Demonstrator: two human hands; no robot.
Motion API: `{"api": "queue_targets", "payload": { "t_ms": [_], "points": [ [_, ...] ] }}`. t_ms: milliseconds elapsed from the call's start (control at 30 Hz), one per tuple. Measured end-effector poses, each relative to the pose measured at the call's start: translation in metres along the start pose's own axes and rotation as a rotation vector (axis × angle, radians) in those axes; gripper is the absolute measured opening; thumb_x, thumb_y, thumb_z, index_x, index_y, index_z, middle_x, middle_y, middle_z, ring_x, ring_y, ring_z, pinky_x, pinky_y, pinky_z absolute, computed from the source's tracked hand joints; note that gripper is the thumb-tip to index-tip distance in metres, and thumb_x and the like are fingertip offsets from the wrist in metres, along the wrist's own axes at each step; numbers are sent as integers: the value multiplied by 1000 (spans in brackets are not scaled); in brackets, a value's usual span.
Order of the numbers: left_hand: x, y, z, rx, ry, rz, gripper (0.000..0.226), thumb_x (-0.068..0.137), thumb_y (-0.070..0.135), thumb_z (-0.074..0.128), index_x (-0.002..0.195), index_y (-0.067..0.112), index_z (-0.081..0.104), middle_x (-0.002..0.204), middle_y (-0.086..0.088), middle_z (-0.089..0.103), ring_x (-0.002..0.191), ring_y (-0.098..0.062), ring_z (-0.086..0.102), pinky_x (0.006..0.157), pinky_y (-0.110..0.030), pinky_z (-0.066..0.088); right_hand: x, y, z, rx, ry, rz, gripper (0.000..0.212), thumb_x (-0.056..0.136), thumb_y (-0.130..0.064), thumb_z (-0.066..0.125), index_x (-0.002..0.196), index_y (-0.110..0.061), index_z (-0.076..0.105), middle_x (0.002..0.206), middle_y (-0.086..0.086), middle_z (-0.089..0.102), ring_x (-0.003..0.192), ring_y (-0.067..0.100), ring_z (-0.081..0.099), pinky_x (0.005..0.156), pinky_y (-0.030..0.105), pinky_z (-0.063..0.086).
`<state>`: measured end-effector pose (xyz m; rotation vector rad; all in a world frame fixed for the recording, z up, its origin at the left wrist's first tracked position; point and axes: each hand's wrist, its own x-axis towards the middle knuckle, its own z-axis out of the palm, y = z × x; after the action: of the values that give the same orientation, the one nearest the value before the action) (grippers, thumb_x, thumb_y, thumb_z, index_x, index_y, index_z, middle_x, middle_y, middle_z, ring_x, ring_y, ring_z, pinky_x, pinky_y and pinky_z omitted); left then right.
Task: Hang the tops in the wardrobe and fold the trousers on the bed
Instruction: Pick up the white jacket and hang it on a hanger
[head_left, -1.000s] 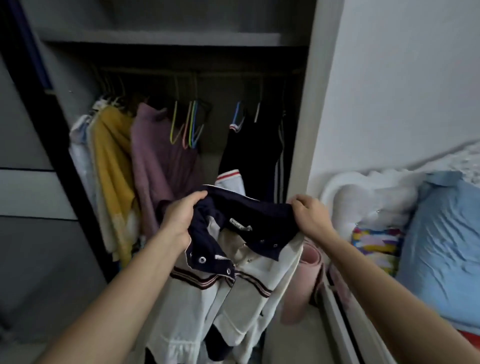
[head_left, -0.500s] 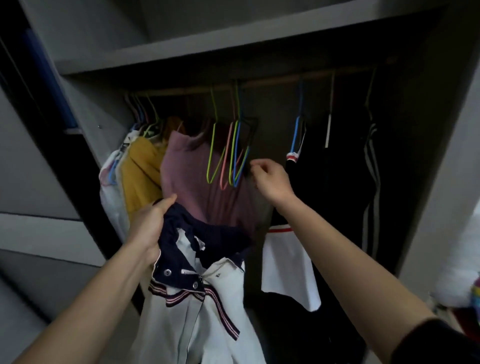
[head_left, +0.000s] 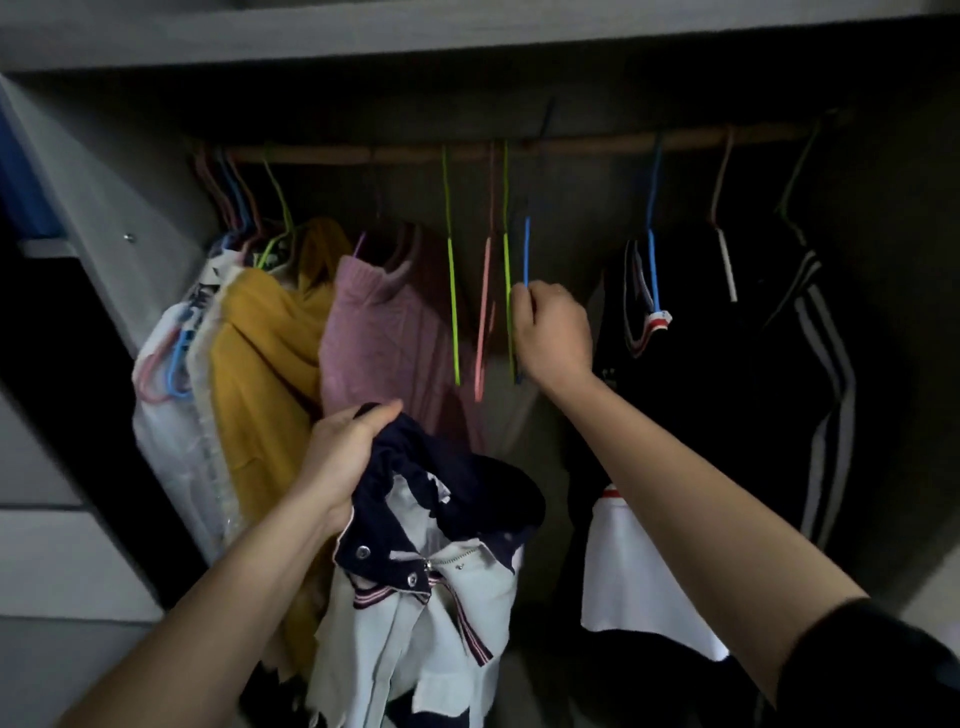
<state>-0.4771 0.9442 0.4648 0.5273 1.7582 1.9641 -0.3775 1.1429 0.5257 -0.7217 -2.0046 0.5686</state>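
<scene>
Your left grip (head_left: 343, 462) clutches the navy-collared white cotton top (head_left: 467, 582); your right grip (head_left: 553, 332) pinches a blue wire hanger (head_left: 527, 249), so unhook it next.

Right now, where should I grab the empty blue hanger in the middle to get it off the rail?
On the blue hanger, pinch the thin front wire, where the right hand pinches it, coming from the front. It hangs edge-on from the rail, close beside a green hanger and a pink hanger, so only that front edge is free. Then probably lift to unhook.
</scene>
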Motion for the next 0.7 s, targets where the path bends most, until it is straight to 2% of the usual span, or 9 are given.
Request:
{"api": "queue_targets", "payload": {
  "t_ms": [167,267,367,433,500,600,700],
  "points": [
    [28,-8,-14,2,-166,3,23,86,24,72,87,1,72,79,-18,73,67,-28,69,57,-27,54,-17,-13,-11,-42,236,-31,33,106,-26,41,90,-5,61,88,14,61,84,31,59,72,38,41],
    [38,-18,-17,-10,-245,-23,19,87,24,71,77,7,71,71,-15,72,59,-24,67,49,-24,51,-61,0,-11,-20,304,48,32,107,-26,39,101,-8,65,91,6,67,88,23,63,75,34,44],
    [37,-37,-15,33,-315,-63,21,86,28,72,71,13,70,72,-15,71,62,-25,67,58,-28,51,-125,24,-12,-55,334,115,29,107,-26,38,107,-13,64,87,-5,64,84,18,63,69,22,37],
    [34,-50,-14,100,-345,-72,24,85,33,72,75,11,68,74,-15,68,67,-26,65,65,-33,49,-164,36,-19,-68,347,155,26,107,-31,37,101,-22,60,76,-14,60,73,7,62,61,15,36],
    [30,-58,-14,173,-371,-58,35,84,39,70,80,4,65,75,-15,62,70,-25,60,68,-36,45,-195,42,-28,-64,375,173,31,107,-42,35,88,-27,55,73,-13,58,62,4,57,54,10,36],
    [19,-62,-12,298,-347,10,54,83,47,67,80,-6,57,72,-11,61,66,-22,57,65,-34,42,-239,48,-45,-50,420,191,40,101,-58,36,75,-28,41,65,-4,49,49,7,42,44,12,28],
    [0,-60,-5,466,-300,134,52,87,51,62,74,1,58,66,-9,63,65,-22,60,62,-32,42,-276,51,-66,-39,429,212,37,99,-60,37,73,-35,31,60,-13,44,49,5,39,44,12,26]
  ]
}}
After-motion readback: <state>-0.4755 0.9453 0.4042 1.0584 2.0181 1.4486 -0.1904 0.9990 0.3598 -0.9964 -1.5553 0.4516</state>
